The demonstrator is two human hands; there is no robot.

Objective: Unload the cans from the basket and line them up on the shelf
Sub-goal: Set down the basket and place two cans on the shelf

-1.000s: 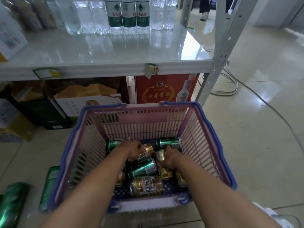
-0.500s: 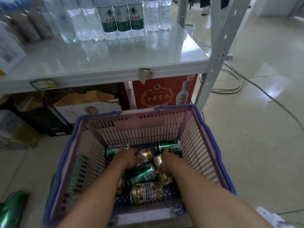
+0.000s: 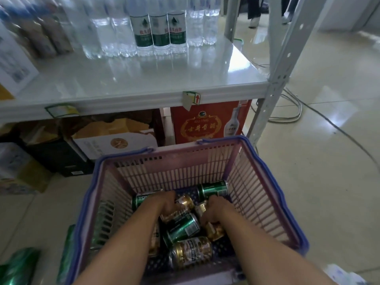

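A pink basket with a blue rim point(image 3: 273, 177) stands on the floor below the white shelf point(image 3: 144, 81). Several green and gold cans lie on their sides in it, among them a green can point(image 3: 212, 190) at the back right, a green can point(image 3: 183, 228) in the middle and a gold can point(image 3: 192, 255) at the front. My left hand point(image 3: 164, 203) is down in the basket, closed on a gold can point(image 3: 183, 204). Beside it my right hand point(image 3: 218, 209) is closed on another gold can point(image 3: 202, 208). Both palms are hidden.
Water bottles point(image 3: 158, 27) stand in a row at the back of the shelf, its front part bare. Cartons, one red point(image 3: 209, 122), fill the space under it. A shelf post point(image 3: 275, 79) rises at the right, cables point(image 3: 292, 112) trail on the floor, green packs point(image 3: 18, 268) lie at left.
Both hands stay in the basket and have closed tighter on the gold cans. The view has shifted slightly, so the basket sits lower and more of the shelf shows.
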